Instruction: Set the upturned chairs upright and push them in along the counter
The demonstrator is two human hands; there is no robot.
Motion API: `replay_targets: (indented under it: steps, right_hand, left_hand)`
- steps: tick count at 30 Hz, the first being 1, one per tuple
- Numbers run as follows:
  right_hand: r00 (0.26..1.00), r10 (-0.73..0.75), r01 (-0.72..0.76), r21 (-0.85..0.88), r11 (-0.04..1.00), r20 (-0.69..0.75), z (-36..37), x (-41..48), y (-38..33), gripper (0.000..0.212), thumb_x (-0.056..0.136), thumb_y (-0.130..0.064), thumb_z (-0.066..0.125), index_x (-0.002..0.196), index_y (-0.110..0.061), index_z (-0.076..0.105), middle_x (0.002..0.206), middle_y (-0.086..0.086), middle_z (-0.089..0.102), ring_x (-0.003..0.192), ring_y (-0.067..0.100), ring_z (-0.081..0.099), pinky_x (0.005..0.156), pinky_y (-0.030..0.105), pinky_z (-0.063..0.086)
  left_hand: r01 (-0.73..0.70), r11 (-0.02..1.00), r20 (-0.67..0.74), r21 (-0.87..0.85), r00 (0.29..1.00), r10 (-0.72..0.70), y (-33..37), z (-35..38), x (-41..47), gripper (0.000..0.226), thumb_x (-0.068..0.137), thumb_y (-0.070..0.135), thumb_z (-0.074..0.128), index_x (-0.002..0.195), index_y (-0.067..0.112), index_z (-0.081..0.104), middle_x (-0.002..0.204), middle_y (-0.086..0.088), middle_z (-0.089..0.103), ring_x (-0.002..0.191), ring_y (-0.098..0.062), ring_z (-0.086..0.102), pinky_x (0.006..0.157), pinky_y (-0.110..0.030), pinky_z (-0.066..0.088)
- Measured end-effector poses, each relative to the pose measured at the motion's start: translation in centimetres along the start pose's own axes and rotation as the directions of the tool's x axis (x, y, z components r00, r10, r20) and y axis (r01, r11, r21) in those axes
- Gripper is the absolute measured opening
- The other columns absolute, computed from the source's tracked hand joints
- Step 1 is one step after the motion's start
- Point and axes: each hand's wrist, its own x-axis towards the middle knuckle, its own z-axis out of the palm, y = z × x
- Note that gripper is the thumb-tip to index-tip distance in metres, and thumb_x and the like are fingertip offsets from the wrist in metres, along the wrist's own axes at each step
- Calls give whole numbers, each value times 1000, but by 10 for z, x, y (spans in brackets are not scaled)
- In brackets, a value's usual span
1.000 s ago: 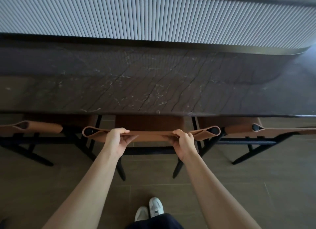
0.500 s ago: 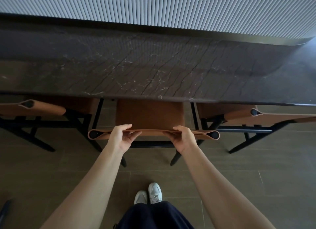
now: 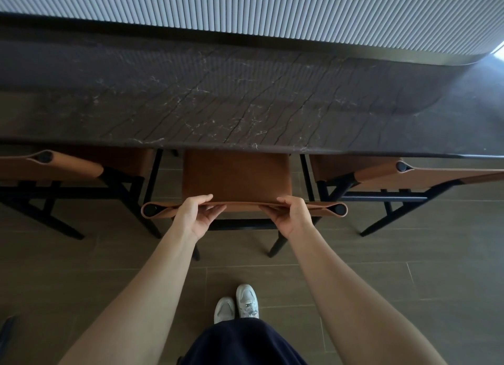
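A tan leather chair (image 3: 236,179) with a black frame stands upright in front of me, its seat partly under the dark marble counter (image 3: 245,102). My left hand (image 3: 195,213) grips the left half of its leather backrest top. My right hand (image 3: 293,214) grips the right half. To the left a second chair (image 3: 51,167) stands upright at the counter edge, and a third chair (image 3: 425,173) does the same on the right.
A ribbed grey wall panel (image 3: 245,7) rises behind the counter. The floor (image 3: 409,269) is brown tile. My white shoes (image 3: 237,302) stand close behind the middle chair. A dark object (image 3: 6,334) shows at the lower left edge.
The middle chair has come back from under the counter, so more of its seat now shows. Both hands kept their hold on the backrest.
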Motion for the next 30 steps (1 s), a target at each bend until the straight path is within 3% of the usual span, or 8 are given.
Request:
replay_targets:
  steps: [5,11,15,19,23,26,30]
  right_hand:
    - [1000,-7,7,16,1000,-11,-2,-8,2,50,86,8,48,134,-3,46,124,24,57,102,46,61,74,57,58]
    - [999,-31,32,44,999,-18,-7,-17,8,46,88,5,47,133,-2,48,125,22,60,104,42,63,85,55,56]
    - [998,-52,55,70,996,-42,-8,-25,11,43,89,6,44,131,-2,49,123,22,59,105,40,62,89,55,54]
    - [993,-79,91,146,985,-86,-6,-35,20,40,90,12,38,127,-2,47,123,24,57,107,40,60,96,53,51]
    - [990,-88,103,138,985,-106,-7,-49,27,39,90,14,33,122,0,50,123,24,57,109,39,61,94,49,54]
    - [994,-86,92,87,992,-73,-12,-61,25,33,91,12,33,116,-1,50,116,22,60,107,37,63,93,47,55]
    - [997,-75,75,-1,997,11,-19,-78,23,22,94,5,37,111,-1,49,117,20,57,105,33,64,91,41,56]
  left_hand:
    - [4,1000,6,26,1000,-4,-1,-1,-3,40,86,-9,56,124,4,54,127,-22,56,112,-38,60,87,-46,56]
    - [30,997,-37,78,999,-27,-3,-1,-10,29,87,-3,58,115,6,55,125,-24,55,108,-37,62,84,-45,57]
    - [20,996,-25,83,1000,-18,-5,-4,-16,37,88,-3,56,124,5,52,126,-26,54,110,-39,60,81,-45,57]
    - [-16,998,-14,56,1000,17,-12,-2,-25,36,88,-7,53,123,3,51,126,-24,54,111,-37,59,93,-47,53]
    - [-30,997,13,65,999,30,-16,0,-44,37,90,-6,52,126,3,50,124,-22,55,116,-38,57,98,-47,50]
    - [-55,993,44,105,998,51,-15,-4,-61,24,92,-3,51,116,3,51,125,-23,54,119,-38,56,96,-45,51]
    - [-135,979,68,152,990,126,-21,-12,-83,18,95,1,47,113,1,53,127,-23,55,110,-35,62,82,-39,55]
